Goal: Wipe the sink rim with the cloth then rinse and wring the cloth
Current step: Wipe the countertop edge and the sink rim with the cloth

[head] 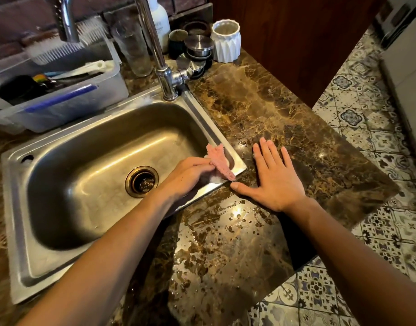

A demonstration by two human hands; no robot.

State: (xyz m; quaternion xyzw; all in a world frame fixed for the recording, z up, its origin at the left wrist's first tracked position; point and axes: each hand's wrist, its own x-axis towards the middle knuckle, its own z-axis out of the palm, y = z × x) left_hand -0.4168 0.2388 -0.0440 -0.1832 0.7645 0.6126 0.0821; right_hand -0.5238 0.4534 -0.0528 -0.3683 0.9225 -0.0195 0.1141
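A stainless steel sink (202, 116) is set into a brown marble counter. My left hand (188, 176) holds a small pink cloth (220, 162) against the sink's near right corner, where the rim meets the basin wall. The cloth sticks out past my fingers and lies over the rim. My right hand (271, 176) rests flat on the wet counter just right of that corner, fingers spread and straight, thumb tip close to the rim. The drain (141, 181) sits in the middle of the basin.
A chrome tap (165, 76) rises at the sink's back right corner. Behind it stand a glass (134, 50), a white bottle, metal lids and a white ribbed pot (226, 41). A plastic tub (61, 97) of brushes sits back left. Water drops cover the counter (226, 231). Tiled floor lies to the right.
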